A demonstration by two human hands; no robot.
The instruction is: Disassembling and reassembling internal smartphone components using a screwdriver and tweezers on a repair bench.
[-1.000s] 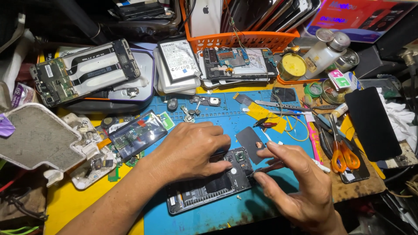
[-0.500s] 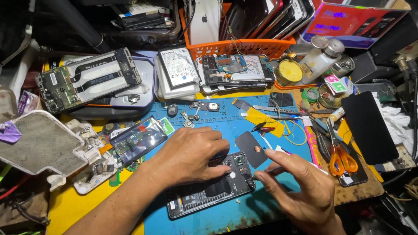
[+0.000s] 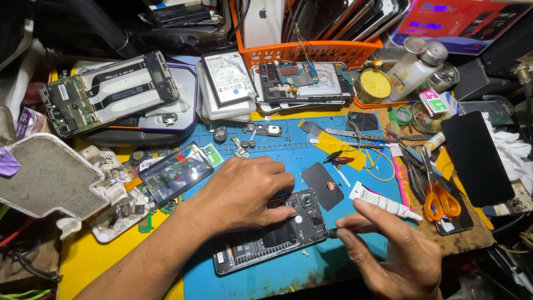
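Centrally, on the blue mat (image 3: 288,166) near the front edge of the surface, an opened phone (image 3: 266,239) with its back cover removed is lying flat, its camera end turned to the right. It is pressed down by the left hand (image 3: 244,191), whose palm is laid over its upper half and whose fingers (image 3: 280,183) are spread across the far edge by the camera module; nothing is gripped by this hand, it is only resting flat. The right hand (image 3: 388,250) is seen just to the right of the phone, with its fingers closed around a thin dark-handled tool (image 3: 350,229), held like a pen. The tool's tip is brought to the phone's right end, touching or almost touching the frame; which of the two cannot be told. A dark oval cover piece (image 3: 322,185) is lying on the mat just beyond the phone's camera end. Near it, to the right, a small white tube (image 3: 386,203) is laid at a slant, and orange-handled scissors (image 3: 441,197) are seen farther right. To the left of the left hand, a small phone with a transparent shell (image 3: 175,173) is resting at the mat's edge. At the far side, an orange basket (image 3: 311,50) full of phone parts is standing.
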